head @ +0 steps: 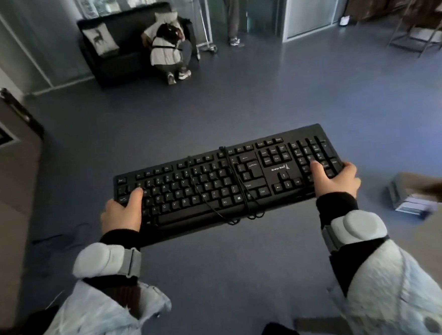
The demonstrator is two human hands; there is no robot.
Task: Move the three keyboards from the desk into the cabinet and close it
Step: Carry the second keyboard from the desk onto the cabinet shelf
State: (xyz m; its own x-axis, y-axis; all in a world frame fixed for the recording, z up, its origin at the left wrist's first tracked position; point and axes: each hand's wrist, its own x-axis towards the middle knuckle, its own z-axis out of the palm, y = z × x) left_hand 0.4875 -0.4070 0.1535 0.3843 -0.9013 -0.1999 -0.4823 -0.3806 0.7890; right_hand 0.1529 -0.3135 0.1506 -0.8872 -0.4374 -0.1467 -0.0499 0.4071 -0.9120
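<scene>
Two hands carry one black keyboard (228, 182) in mid-air over the blue-grey floor (261, 91), at frame centre. Left hand (122, 213) clamps the keyboard's 9 o'clock end, thumb flat on the keys, fingers hidden beneath. Right hand (337, 178) clamps the 3 o'clock end the same way, thumb on the number pad. Both forearms reach forward, roughly parallel, each with a pale wrist band (108, 259). Keyboard tilts, right end higher in frame. Its cable (239, 189) is looped across the keys. Sofa (127, 43) at 11 o'clock, far off, person crouched beside it.
</scene>
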